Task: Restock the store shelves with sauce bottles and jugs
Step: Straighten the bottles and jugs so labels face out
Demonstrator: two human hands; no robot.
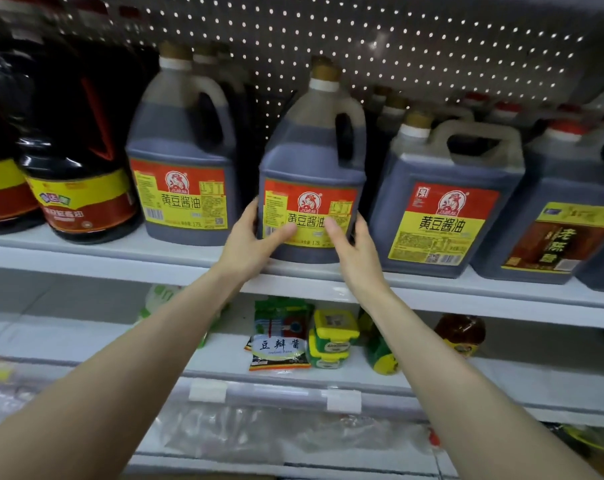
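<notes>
A dark soy sauce jug (311, 157) with a red and yellow label and a tan cap stands upright on the upper white shelf (96, 251), near its front edge. My left hand (255, 240) grips the jug's lower left side, thumb lying across the label. My right hand (354, 245) grips its lower right side, thumb also on the label. A matching jug (181, 150) stands to its left with more jugs behind it. A bigger square jug (442, 195) with the same brand label stands to its right.
Round dark bottles (78, 168) fill the shelf's left end, and a brown-labelled jug (553, 216) stands at the right. A pegboard back wall rises behind. The lower shelf (224, 362) holds a sauce packet (281, 337), yellow-lidded tubs (333, 337) and a small jar (461, 332).
</notes>
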